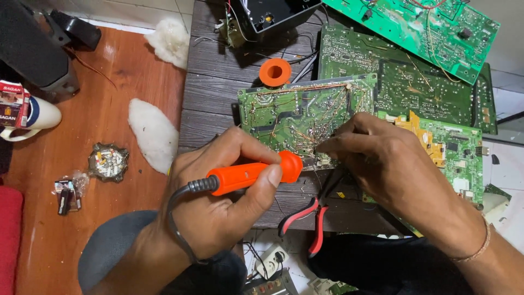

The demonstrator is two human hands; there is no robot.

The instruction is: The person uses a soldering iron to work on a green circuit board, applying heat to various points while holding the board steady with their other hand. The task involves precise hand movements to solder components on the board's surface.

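Note:
My left hand grips an orange-handled soldering iron with a black cord; its tip points right at the near edge of a green circuit board covered in thin wires. My right hand rests on that board's near right corner, fingertips pinched together right by the iron's tip. Whether the fingers hold a wire or solder is too small to tell. The board lies on a dark wooden table.
Red-handled pliers lie at the table's near edge. An orange spool sits behind the board. More green circuit boards fill the right side. An ashtray, white stuffing and a power strip lie on the floor.

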